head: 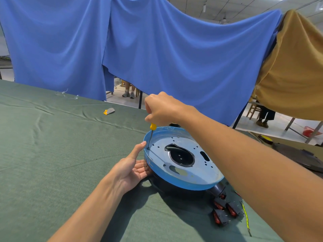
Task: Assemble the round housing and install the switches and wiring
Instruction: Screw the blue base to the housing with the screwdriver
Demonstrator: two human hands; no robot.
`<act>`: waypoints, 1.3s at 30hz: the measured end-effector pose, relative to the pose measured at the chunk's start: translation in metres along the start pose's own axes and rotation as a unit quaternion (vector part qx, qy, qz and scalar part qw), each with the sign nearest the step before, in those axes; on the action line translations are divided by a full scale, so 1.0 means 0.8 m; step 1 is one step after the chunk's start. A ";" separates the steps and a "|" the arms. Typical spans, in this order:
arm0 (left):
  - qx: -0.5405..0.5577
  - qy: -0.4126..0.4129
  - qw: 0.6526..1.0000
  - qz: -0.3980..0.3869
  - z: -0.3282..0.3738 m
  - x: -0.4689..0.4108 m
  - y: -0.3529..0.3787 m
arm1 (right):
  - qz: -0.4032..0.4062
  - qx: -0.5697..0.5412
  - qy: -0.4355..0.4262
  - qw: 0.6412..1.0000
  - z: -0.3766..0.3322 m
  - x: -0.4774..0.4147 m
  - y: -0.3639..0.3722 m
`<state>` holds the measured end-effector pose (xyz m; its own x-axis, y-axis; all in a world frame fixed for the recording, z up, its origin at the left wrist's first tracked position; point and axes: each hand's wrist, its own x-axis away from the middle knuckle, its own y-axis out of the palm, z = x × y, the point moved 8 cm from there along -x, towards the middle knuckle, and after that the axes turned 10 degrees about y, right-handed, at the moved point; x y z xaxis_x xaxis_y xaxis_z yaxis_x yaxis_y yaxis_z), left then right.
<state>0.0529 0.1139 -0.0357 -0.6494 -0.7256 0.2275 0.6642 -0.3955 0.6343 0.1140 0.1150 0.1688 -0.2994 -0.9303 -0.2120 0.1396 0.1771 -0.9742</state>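
The round housing (181,179) lies on the green cloth, a blue-filmed metal plate with a central hole set over a black base. My right hand (162,109) grips a yellow-handled screwdriver (151,135) held upright, its tip at a hole near the plate's left rim. My left hand (132,169) holds the housing's left edge, thumb up against the rim and fingers under it. Several black rocker switches (225,211) with red faces lie in front of the housing at the right. A yellow-green wire (246,215) runs beside them.
The green-covered table (52,154) stretches left and forward. A small yellow and grey item (109,111) lies near the far edge, with clear plastic scraps (66,94) further left. Blue and tan curtains hang behind. Dark parts (300,156) lie at the right.
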 end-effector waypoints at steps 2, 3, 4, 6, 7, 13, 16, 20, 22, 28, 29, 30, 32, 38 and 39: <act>-0.001 0.000 1.000 -0.002 0.000 0.000 -0.001 | 0.028 0.006 0.007 1.000 0.001 0.001 0.003; -0.002 -0.001 1.000 -0.004 -0.001 -0.001 0.000 | 0.031 0.009 0.020 0.999 0.005 0.001 0.005; -0.002 -0.001 1.000 -0.005 -0.001 -0.001 0.000 | 0.032 0.010 0.030 0.999 0.007 0.001 0.007; 0.002 0.000 1.000 -0.010 -0.001 -0.001 0.000 | 0.002 0.008 0.045 0.999 0.011 0.002 0.011; 0.004 0.001 1.000 -0.012 -0.001 -0.002 0.001 | -0.034 -0.004 0.046 0.998 0.011 0.002 0.013; 0.004 0.002 1.000 -0.012 -0.001 -0.002 0.001 | -0.114 -0.039 0.016 0.993 -0.001 0.007 0.007; 0.004 0.001 1.000 -0.011 -0.002 -0.002 0.000 | -0.027 -0.035 0.001 0.999 0.001 0.003 0.002; 0.005 0.000 1.000 -0.011 -0.001 -0.002 -0.001 | 0.031 0.009 0.012 0.999 0.004 0.003 0.002; 0.006 -0.001 1.000 -0.013 -0.001 -0.002 0.000 | 0.013 0.018 0.030 0.999 0.006 0.003 0.008; 0.005 0.003 1.000 -0.004 0.000 -0.002 0.000 | -0.109 -0.029 0.018 0.993 0.000 0.003 0.008; 0.004 0.003 1.000 -0.005 0.000 -0.002 0.000 | -0.088 -0.027 0.007 0.996 -0.002 0.002 0.005; 0.003 0.003 1.000 -0.006 0.000 -0.002 0.000 | -0.059 -0.017 -0.003 0.998 -0.004 0.001 0.003; 0.003 0.004 1.000 -0.008 0.000 -0.002 0.000 | -0.008 0.001 -0.010 1.000 -0.004 -0.001 0.002; 0.002 0.002 1.000 -0.001 -0.001 -0.001 -0.002 | -0.031 0.005 0.051 0.998 0.009 -0.005 0.014; 0.002 0.003 1.000 -0.001 -0.001 -0.001 -0.002 | -0.062 -0.001 0.043 0.997 0.006 -0.004 0.015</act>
<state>0.0530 0.1146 -0.0376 -0.6493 -0.7276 0.2215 0.6608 -0.3954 0.6380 0.1210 0.1188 0.1586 -0.3946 -0.9139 -0.0956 0.0948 0.0630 -0.9935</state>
